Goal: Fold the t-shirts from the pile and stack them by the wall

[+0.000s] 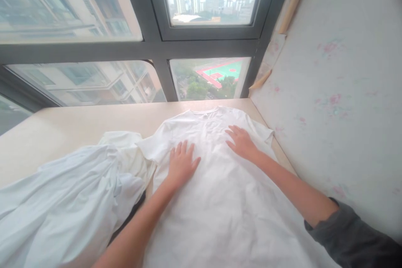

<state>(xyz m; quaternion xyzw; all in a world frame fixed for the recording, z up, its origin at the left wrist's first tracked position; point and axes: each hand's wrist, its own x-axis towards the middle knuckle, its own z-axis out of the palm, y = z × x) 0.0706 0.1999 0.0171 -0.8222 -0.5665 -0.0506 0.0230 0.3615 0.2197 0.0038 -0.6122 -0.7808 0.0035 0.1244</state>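
Note:
A white short-sleeved T-shirt (216,192) lies spread out on the pale window sill, its neckline toward the window and its lower part reaching to the bottom of the view. My left hand (182,162) rests flat on the left chest area, fingers extended and thumb apart. On the right chest area lies my right hand (241,141), fingers spread and pointing left. Neither hand grips the cloth. Soft wrinkles run across the shirt's front, and its left sleeve touches a pile of white clothes (78,192).
The pale sill (91,119) runs along a grey-framed window (157,50). On the right stands a wall with flowered wallpaper (339,92), peeling near the window frame. Something dark shows in the gap between the shirt and the clothes pile.

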